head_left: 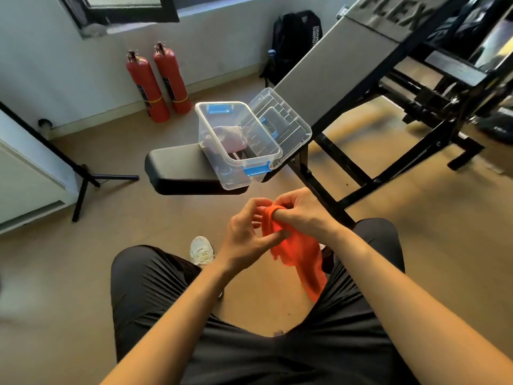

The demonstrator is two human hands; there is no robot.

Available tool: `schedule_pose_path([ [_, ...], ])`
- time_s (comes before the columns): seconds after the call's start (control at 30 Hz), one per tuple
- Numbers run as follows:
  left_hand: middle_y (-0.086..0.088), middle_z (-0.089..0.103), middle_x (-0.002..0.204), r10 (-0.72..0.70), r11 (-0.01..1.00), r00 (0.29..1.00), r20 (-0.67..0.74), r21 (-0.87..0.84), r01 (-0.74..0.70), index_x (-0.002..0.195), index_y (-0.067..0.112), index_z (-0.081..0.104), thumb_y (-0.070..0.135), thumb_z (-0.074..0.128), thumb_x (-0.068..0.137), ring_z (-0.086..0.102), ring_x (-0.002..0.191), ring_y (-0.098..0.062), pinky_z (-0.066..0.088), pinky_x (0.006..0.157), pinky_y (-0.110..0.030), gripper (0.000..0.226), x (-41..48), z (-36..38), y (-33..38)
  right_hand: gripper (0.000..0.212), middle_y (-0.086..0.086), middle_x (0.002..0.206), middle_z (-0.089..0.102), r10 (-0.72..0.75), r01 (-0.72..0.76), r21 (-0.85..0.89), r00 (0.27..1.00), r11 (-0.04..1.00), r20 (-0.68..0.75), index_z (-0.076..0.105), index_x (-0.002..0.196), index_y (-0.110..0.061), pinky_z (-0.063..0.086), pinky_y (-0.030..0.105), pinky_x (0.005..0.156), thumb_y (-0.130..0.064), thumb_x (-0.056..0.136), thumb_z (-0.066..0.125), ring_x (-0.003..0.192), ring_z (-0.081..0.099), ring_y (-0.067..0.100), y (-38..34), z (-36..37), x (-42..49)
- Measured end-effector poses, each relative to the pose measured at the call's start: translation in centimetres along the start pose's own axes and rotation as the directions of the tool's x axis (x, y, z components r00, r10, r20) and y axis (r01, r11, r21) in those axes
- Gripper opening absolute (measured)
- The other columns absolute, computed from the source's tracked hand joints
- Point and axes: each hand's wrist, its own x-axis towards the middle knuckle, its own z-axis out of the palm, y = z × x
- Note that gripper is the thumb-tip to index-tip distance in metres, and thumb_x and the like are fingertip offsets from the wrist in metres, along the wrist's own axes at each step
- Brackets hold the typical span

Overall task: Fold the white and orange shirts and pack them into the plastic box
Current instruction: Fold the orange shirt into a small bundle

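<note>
The orange shirt (301, 262) was gripped at its bunched top by the left hand (244, 232) and the right hand (302, 215), and hung over the lap. It would likely best be shaken flat before folding. The open plastic box (241, 173) was set ahead on the worktop (177, 168), with a pale cloth (227, 137) inside.

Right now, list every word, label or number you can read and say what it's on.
"FLEX": large dark letters at the top of the grey bench pad; the word may run past the frame edge.
Backpack: white print, too small to read.
Fire extinguishers: dark labels, too blurred to read.
Orange shirt, plastic box: no text visible.
</note>
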Motion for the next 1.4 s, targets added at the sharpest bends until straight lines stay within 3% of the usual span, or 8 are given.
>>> schedule_pose_path([
  [0.13,-0.006,0.072,0.082,0.028,0.994,0.997,-0.066,-0.103,-0.035,0.113,0.017,0.063,0.008,0.066,0.089,0.074,0.071,-0.018,0.063,0.064,-0.040,0.026,0.1,0.0,-1.1,0.012,0.005,0.074,0.074,0.012,-0.012,0.060,1.000,0.998,0.004,0.079,0.081,-0.017,0.056,0.032,0.066,-0.028,0.083,0.077,0.070,0.066,0.011,0.5,-0.7,-0.6],
  [0.23,0.002,0.071,0.075,0.037,0.991,0.997,-0.060,-0.128,-0.045,0.097,0.028,0.071,0.022,0.064,0.093,0.067,0.066,-0.012,0.058,0.061,-0.043,0.010,0.4,-1.3,-2.2,0.010,0.005,0.082,0.075,0.007,-0.009,0.079,1.000,0.997,0.015,0.079,0.090,-0.016,0.059,0.036,0.071,-0.025,0.087,0.075,0.079,0.070,0.017,1.4,-1.4,-0.7],
  [0.47,0.009,0.062,0.069,-0.047,0.972,0.998,-0.036,-0.231,0.037,0.085,0.020,0.069,0.012,0.057,0.100,0.056,0.066,-0.010,0.050,0.064,-0.031,0.021,1.1,-3.6,-1.9,0.010,0.000,0.074,0.069,0.021,-0.025,0.059,0.998,0.998,0.064,0.077,0.095,-0.011,0.048,0.022,0.060,-0.018,0.092,0.071,0.068,0.060,0.007,3.3,-1.2,-0.9],
  [0.63,0.009,0.054,0.067,-0.151,0.938,0.970,-0.188,-0.338,0.081,0.084,0.022,0.067,0.025,0.052,0.103,0.045,0.063,-0.009,0.038,0.059,-0.028,0.024,1.6,-6.3,-2.0,0.012,0.000,0.072,0.063,0.073,-0.071,-0.054,0.997,0.996,0.036,0.073,0.089,-0.013,0.044,0.025,0.061,-0.011,0.093,0.062,0.065,0.055,0.009,5.6,-0.6,-1.0],
  [0.8,0.013,0.053,0.059,-0.256,0.899,0.914,-0.316,-0.425,0.105,0.079,0.023,0.067,0.028,0.052,0.104,0.042,0.051,-0.003,0.036,0.046,-0.020,0.030,2.5,-10.0,-2.6,0.011,-0.003,0.074,0.064,0.125,-0.126,-0.101,0.992,0.987,-0.016,0.074,0.095,-0.012,0.043,0.010,0.055,-0.010,0.090,0.065,0.064,0.056,0.004,7.3,0.0,-0.9],
  [1.03,0.011,0.052,0.057,-0.323,0.851,0.880,-0.348,-0.514,0.109,0.078,0.020,0.064,0.027,0.050,0.105,0.044,0.047,-0.002,0.040,0.044,-0.019,0.032,3.1,-11.6,-2.4,0.014,0.000,0.084,0.069,0.122,-0.122,-0.004,0.991,0.993,0.050,0.074,0.097,-0.014,0.053,0.028,0.070,-0.013,0.094,0.061,0.078,0.063,0.014,8.8,3.2,0.3],
  [1.23,0.013,0.049,0.057,-0.319,0.877,0.854,-0.410,-0.468,0.103,0.081,0.020,0.059,0.024,0.045,0.108,0.040,0.049,-0.001,0.036,0.046,-0.018,0.030,3.4,-13.3,-1.3,0.021,0.006,0.093,0.069,0.195,-0.203,0.349,0.979,0.915,0.057,0.069,0.102,-0.015,0.054,0.044,0.086,-0.018,0.105,0.049,0.090,0.064,0.024,7.8,3.4,1.2],
  [1.4,0.001,0.068,0.083,-0.269,0.954,0.912,-0.310,-0.218,0.208,0.097,0.016,0.068,0.016,0.054,0.103,0.062,0.068,-0.002,0.050,0.064,-0.017,0.016,3.2,-12.1,-1.6,0.023,0.003,0.092,0.070,0.033,-0.047,0.420,0.999,0.906,0.040,0.070,0.109,-0.011,0.054,0.025,0.070,-0.029,0.098,0.061,0.082,0.066,0.012,4.8,1.8,0.9],
])
